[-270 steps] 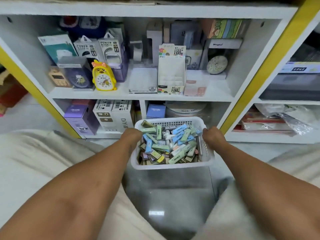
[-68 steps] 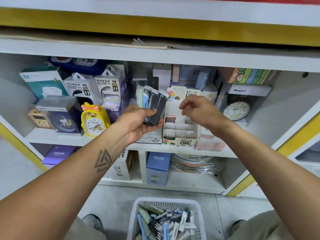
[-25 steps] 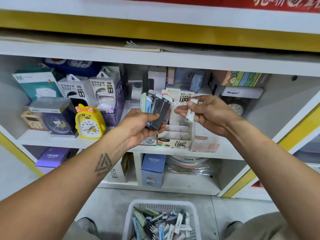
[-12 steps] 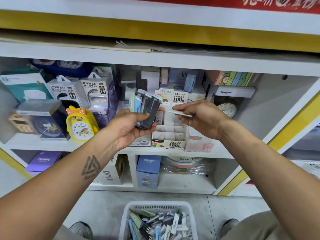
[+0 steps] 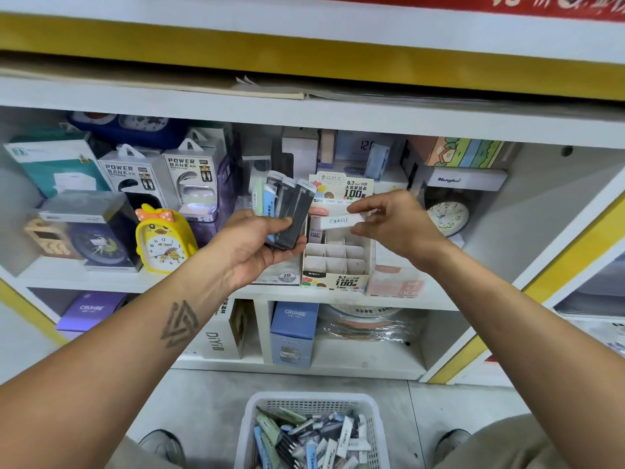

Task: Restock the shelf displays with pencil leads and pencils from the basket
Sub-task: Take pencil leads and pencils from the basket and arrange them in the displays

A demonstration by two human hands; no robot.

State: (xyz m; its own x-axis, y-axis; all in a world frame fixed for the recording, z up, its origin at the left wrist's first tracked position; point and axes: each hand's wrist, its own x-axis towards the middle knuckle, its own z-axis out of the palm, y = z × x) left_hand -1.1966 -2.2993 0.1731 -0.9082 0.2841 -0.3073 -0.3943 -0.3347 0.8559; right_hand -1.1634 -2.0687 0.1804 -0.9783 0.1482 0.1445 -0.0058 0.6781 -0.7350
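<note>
Since half a second ago, the right hand has turned its single white lead case so the barcoded face shows, lying crosswise above the white cardboard display box with divided compartments. Its thumb and fingertips pinch the case by its right end, just above the box's upper rows. Most of the compartments that show are unfilled; one pink-topped case sits in the top left cell.

Beside it, the left hand grips a fanned bunch of slim lead cases, dark grey ones in front, a pale blue and a pale green one behind, fingers curled under them and thumb pressed across the front. This bunch stands upright just left of the display box, in front of the middle shelf.

Down on the grey floor between the person's shoes sits a white perforated plastic basket, heaped with more green, blue, white and dark cases.

On the shelf to the left stand a yellow duck-shaped alarm clock and grey power bank boxes.
</note>
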